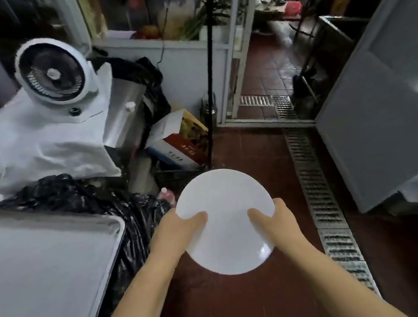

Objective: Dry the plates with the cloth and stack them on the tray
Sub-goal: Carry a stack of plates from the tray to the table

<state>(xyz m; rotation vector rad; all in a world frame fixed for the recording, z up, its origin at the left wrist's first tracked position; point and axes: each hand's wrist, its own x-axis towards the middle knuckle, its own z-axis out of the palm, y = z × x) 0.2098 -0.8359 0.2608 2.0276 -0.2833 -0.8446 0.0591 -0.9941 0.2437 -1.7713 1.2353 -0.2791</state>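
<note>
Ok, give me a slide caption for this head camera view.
Both hands, left and right, hold a white plate above the tiled floor, beside the metal tray.

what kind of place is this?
Likely a restaurant's back-of-house wash area: red tile floor with a long metal drain grate, a large metal tray, and both hands holding a white plate.

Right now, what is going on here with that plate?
A person holds a white plate over the red tiled floor, the left hand and right hand each gripping a side, thumbs on top. No cloth is in either hand. The metal tray sits to the left, with no plates showing on it yet.
</note>
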